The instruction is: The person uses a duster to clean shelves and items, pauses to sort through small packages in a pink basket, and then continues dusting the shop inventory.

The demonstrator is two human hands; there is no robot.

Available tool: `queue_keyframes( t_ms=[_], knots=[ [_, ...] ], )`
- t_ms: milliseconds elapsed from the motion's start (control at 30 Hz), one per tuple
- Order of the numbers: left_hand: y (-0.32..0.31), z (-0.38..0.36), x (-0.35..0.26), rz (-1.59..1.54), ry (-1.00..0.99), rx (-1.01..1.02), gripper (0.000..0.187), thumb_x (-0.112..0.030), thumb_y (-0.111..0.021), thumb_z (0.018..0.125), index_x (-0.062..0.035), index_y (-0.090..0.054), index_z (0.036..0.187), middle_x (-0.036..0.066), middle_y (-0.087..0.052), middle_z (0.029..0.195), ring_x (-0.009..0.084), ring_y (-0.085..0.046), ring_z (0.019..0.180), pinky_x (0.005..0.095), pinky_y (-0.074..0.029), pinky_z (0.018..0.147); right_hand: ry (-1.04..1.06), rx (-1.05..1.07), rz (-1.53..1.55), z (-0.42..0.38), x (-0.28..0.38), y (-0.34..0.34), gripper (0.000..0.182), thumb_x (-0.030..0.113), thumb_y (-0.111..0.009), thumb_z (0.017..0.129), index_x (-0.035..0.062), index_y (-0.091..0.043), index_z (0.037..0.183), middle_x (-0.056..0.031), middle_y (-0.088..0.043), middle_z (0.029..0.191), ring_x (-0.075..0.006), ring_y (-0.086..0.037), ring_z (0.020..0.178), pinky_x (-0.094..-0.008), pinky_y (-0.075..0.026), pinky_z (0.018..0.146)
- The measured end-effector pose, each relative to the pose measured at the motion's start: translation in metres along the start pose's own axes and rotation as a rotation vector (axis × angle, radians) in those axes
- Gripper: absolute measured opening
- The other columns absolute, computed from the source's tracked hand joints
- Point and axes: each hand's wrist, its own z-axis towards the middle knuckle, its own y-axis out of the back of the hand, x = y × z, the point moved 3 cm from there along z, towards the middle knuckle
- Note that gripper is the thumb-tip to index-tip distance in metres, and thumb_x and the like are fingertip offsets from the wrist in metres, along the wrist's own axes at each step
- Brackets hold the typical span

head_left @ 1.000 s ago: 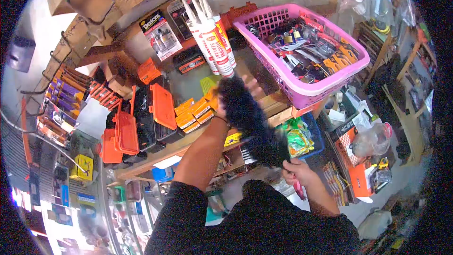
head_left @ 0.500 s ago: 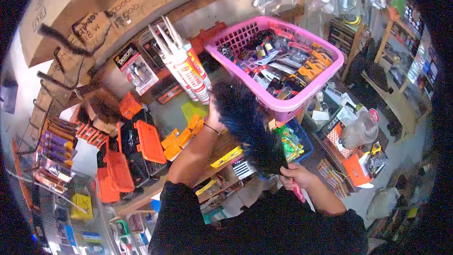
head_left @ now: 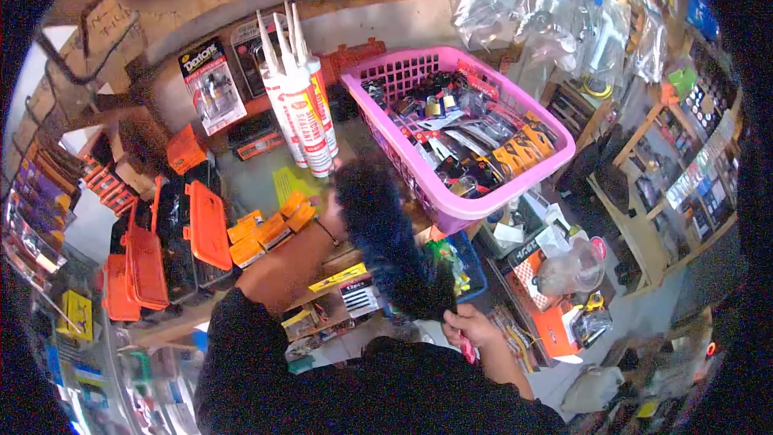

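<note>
Dark duster (head_left: 382,234) slants over the worktop's (head_left: 245,181) front edge, left of the pink basket (head_left: 467,207). Right hand (head_left: 471,329) grips its handle end; left hand (head_left: 332,216), partly hidden beside the bristles, grip unclear.

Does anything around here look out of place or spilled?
Nothing looks clearly spilled or broken. The small yellow-orange boxes beside the left forearm seem slightly askew, not neatly lined up. The dark duster blocks some of the view.
</note>
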Motion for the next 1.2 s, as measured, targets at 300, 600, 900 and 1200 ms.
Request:
queue_keyframes(
  t_ms=[300,600,900,1200],
  knots=[
    [-0.018,0.006,-0.012,-0.013,0.212,-0.079,0.082,-0.072,-0.032,0.072,-0.0056,-0.046,0.117,0.017,-0.054,0.11,0.031,-0.053,0.099,0.0459,-0.041,0.087,0.078,0.108,0.097,0.013,-0.003,-0.006,0.033,0.028,-0.047,0.088,0.0089,-0.04,0.062,-0.001,-0.036,0.048,-0.0101,-0.03,0.034,-0.0225,-0.025,0.033],
    [-0.021,0.007,-0.011,0.169,-0.028,-0.434,0.078,-0.071,-0.034,0.073,-0.0049,-0.052,0.11,0.016,-0.056,0.104,0.0296,-0.055,0.093,0.0444,-0.042,0.085,0.027,0.167,0.143,0.011,-0.01,-0.007,0.038,0.03,-0.046,0.087,0.0074,-0.039,0.057,-0.0017,-0.036,0.046,-0.0104,-0.032,0.034,-0.0237,-0.027,0.033],
    [-0.03,0.004,-0.013,-0.086,0.333,-0.171,0.084,-0.074,-0.031,0.07,-0.0053,-0.048,0.115,0.018,-0.054,0.109,0.0307,-0.05,0.104,0.0448,-0.038,0.091,0.063,0.107,0.18,0.013,-0.018,-0.013,0.036,0.029,-0.046,0.088,0.0092,-0.04,0.058,-0.0022,-0.038,0.047,-0.0097,-0.032,0.033,-0.0231,-0.028,0.034],
    [-0.048,0.001,-0.011,-0.474,0.292,0.013,0.082,-0.071,-0.03,0.074,-0.0035,-0.045,0.118,0.017,-0.05,0.115,0.0329,-0.05,0.104,0.0474,-0.038,0.09,0.118,0.066,0.126,0.006,-0.032,-0.008,0.031,0.028,-0.048,0.087,0.0082,-0.046,0.063,-0.0006,-0.042,0.05,-0.0085,-0.034,0.036,-0.0217,-0.026,0.033]
  ],
)
